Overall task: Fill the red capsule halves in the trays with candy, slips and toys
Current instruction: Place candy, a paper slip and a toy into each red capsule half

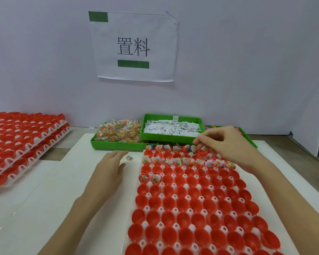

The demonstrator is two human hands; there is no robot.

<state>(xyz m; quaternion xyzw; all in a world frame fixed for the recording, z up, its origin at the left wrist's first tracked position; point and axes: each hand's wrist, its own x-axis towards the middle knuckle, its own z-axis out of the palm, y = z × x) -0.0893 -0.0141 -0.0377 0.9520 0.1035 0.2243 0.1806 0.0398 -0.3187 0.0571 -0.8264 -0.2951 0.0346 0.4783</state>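
A candy packet (194, 149) is pinched by the curled fingers of the right hand (226, 144) over the far row of the tray (161, 196) of red capsule halves (182, 203). The left hand (110, 170) is laid flat, fingers relaxed, on the white board (66, 196) beside the tray, near a loose packet (129, 158). Green bins of candy (118, 132) and slips (171, 127) are set just beyond.

Layout at your bench

The tray of capsule halves (191, 208) lay before you, right of centre; candy packets (175, 161) sat in its far rows. Behind it stood the candy bin (116, 142), the slip bin (171, 138) to its right and partly on it, and the toy bin (250, 140) rightmost. Stacked trays (26, 142) lay far left. One loose packet (129, 158) lay between your left hand (111, 170) and the tray.
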